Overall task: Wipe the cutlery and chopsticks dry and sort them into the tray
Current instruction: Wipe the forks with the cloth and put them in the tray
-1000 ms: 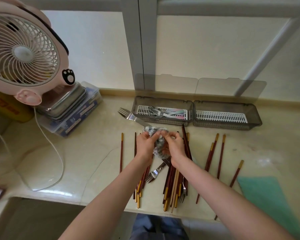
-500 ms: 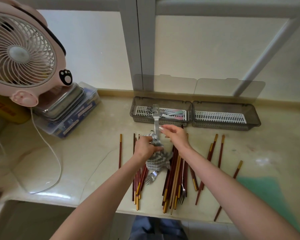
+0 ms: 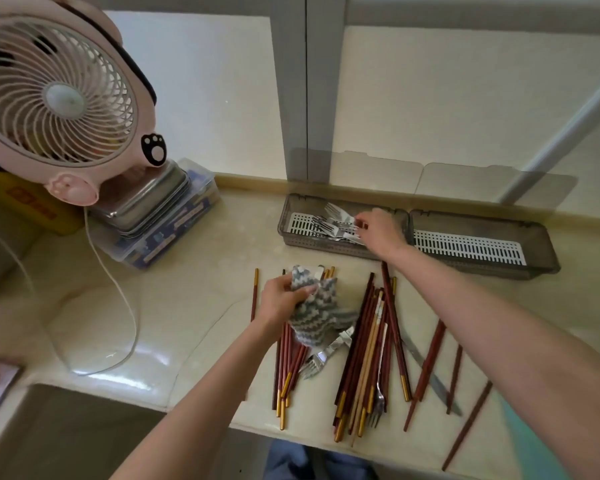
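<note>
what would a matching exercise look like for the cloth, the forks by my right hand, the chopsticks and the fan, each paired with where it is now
Things:
1. striped cloth
2. forks at the right hand
3. chopsticks
4. pink fan

Places:
A. inside the left tray
B. far left, next to the steel containers
C. held in the left hand
D. loose on the counter

Pairs: 1-C, 2-A, 3-D, 4-B

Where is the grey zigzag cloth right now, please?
In the head view, the cloth is bunched in the left hand, over the loose chopsticks, nearer the person than the fork-filled tray compartment.
</note>
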Demonstrator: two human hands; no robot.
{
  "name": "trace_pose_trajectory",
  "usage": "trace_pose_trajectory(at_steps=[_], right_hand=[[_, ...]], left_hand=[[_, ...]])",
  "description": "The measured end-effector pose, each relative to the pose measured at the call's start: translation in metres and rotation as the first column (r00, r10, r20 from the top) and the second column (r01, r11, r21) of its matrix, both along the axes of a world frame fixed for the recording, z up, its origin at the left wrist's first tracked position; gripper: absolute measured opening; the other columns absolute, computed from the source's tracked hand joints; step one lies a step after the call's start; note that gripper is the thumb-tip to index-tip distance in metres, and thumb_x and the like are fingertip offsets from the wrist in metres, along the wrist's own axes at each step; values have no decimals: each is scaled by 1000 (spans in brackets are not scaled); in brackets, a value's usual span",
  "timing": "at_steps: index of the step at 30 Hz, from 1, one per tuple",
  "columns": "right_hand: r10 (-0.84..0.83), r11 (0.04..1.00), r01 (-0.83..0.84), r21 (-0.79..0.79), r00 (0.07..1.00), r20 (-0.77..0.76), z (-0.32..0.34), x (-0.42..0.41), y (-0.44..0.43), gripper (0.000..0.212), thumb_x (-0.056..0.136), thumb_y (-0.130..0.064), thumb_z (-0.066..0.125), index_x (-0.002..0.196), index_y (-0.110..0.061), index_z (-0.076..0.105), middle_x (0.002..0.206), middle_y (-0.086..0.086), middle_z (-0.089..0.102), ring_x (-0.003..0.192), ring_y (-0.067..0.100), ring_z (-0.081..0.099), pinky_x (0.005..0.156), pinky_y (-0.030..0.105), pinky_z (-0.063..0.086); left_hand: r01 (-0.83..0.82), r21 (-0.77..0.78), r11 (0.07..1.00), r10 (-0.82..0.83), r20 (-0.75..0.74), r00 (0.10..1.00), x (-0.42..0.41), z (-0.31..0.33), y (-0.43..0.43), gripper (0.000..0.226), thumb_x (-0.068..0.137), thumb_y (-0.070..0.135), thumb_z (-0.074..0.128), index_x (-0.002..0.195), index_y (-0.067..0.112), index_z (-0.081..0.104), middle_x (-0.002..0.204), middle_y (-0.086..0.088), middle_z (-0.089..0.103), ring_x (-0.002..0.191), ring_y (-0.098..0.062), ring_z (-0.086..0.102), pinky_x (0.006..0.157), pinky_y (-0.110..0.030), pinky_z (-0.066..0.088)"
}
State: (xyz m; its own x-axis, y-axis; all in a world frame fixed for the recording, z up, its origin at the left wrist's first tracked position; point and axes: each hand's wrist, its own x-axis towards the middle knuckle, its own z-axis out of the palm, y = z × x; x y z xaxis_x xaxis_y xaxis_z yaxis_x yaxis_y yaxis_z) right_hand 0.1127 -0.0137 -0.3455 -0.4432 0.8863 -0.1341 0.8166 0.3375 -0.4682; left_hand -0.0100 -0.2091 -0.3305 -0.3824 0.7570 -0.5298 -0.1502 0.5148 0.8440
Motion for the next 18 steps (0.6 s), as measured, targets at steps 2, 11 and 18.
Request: trace_pose_trajectory(at_steps=[2, 11, 18], right_hand=[[51, 998, -55, 31, 992, 116, -5, -5, 9, 30, 93, -14, 56, 121, -19, 62, 121, 12, 56, 108, 27, 57, 90, 35, 47], [390, 912, -373, 172, 918, -74, -17, 9, -65, 17, 87, -10, 53, 92, -22, 64, 92, -8, 63, 72, 7, 56, 63, 26, 52], [774, 625, -760, -178, 575, 264, -58, 33, -134, 29, 81, -14, 67, 108, -14, 57, 119, 4, 49, 101, 24, 55, 80, 38, 52]], left_hand=[[-72, 22, 997, 71, 46, 996, -5, 1, -4, 11, 85, 13, 64, 93, 6, 63, 88, -7, 68, 83, -18, 67, 58, -17, 52], [-408, 114, 906, 391, 143, 909, -31, 2, -9, 16, 88, 18, 60, 98, 6, 64, 99, -13, 68, 92, -26, 64, 79, -35, 53], [-437, 56, 898, 414, 228, 881, -26, -1, -1, 26, 90, 20, 58, 110, 2, 61, 106, -16, 67, 98, -29, 64, 88, -40, 52]])
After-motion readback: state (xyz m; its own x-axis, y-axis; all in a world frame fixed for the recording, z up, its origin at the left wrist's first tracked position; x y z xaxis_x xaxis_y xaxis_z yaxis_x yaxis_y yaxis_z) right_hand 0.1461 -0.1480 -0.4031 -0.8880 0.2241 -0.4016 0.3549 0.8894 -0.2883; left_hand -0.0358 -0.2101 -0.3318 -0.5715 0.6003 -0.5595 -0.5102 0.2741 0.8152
